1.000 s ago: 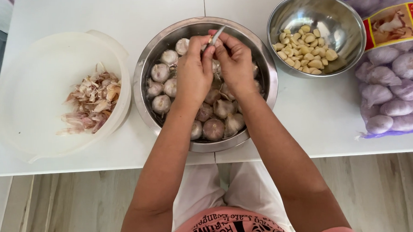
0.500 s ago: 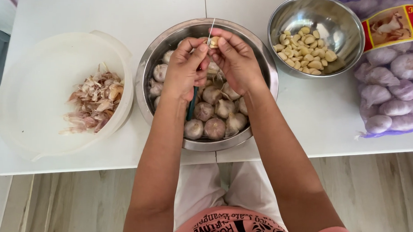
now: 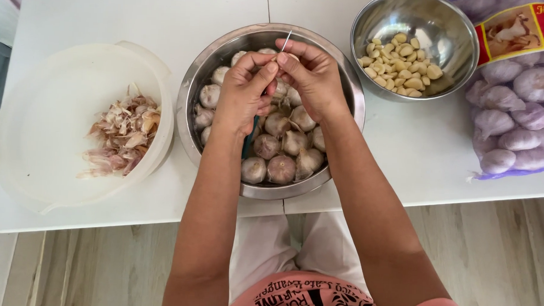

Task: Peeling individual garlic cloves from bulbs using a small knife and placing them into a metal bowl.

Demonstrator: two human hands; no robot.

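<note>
Both hands meet just above centre frame, over the big steel bowl. My left hand [image 3: 243, 91] is curled in a loose fist, thumb and forefinger pinched toward the right one; a teal handle [image 3: 248, 140] runs down out of the fist along the wrist, so I read it as gripping a small knife. A thin bright sliver [image 3: 286, 40] sticks up past the fingertips, probably the blade tip, though I cannot be sure. My right hand [image 3: 313, 82] is closed, fingertips pressed on a small pale piece, apparently a garlic clove [image 3: 287, 56]; it is mostly hidden by the fingers.

The clove sits right at the pinch point between the two hands, touching both, slightly nearer the right fingertips. Its long axis I cannot tell. The knife's long axis runs roughly top to bottom of the frame, blade end away from me.

Directly beneath the hands: large steel bowl [image 3: 191, 138], centre frame, loaded with whole garlic bulbs [image 3: 280, 168], unpeeled.

Upper right: smaller steel bowl [image 3: 463, 33] holding peeled cloves [image 3: 398, 64], close to the right hand's side.

Left of frame: white plastic tub [image 3: 31, 132] with a heap of papery garlic skins [image 3: 122, 132], on the left hand's side.

Far right edge: purple mesh bag of garlic bulbs [image 3: 520, 119] with a printed label.

All of it rests on a white surface [image 3: 108, 14]; wood floor [image 3: 503, 263] below.
</note>
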